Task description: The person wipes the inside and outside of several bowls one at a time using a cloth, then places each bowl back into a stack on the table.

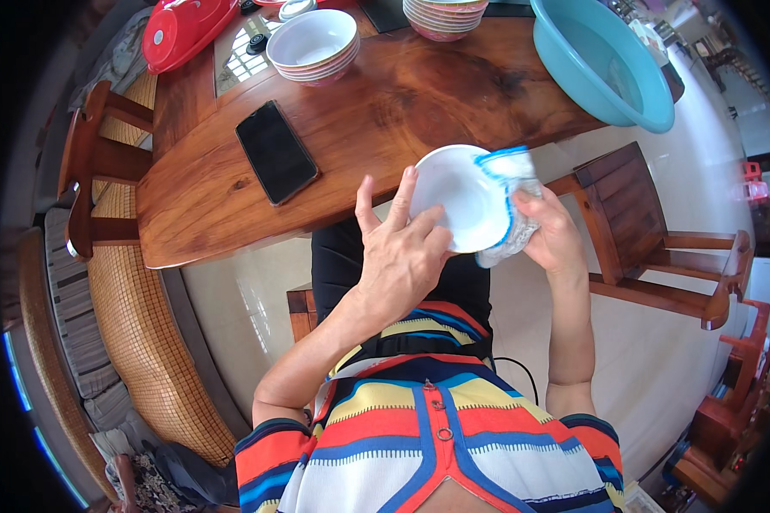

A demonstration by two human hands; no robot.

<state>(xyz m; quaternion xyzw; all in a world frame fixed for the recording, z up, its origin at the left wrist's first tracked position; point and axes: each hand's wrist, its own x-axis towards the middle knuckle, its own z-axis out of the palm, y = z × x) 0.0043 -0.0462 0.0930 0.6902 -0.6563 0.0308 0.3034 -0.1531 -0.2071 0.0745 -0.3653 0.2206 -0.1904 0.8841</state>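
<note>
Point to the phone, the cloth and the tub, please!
Phone (276, 152), head view: middle of its dark screen.
Cloth (511, 170), head view: its upper part, above the thumb.
Tub (574, 67), head view: its outer wall.

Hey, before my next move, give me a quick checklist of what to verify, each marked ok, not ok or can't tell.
1. Cloth in the right hand: ok, pinched and draped at the bowl's right side.
2. Left hand on the white bowl: ok, fingers over its rim; thumb support below, cannot tell.
3. Bowl's inside dry: cannot tell.
4. Phone clear of both hands: ok, lying on the table.
5. Blue basin within the table edge: not ok, its rim juts past in this view.
</note>
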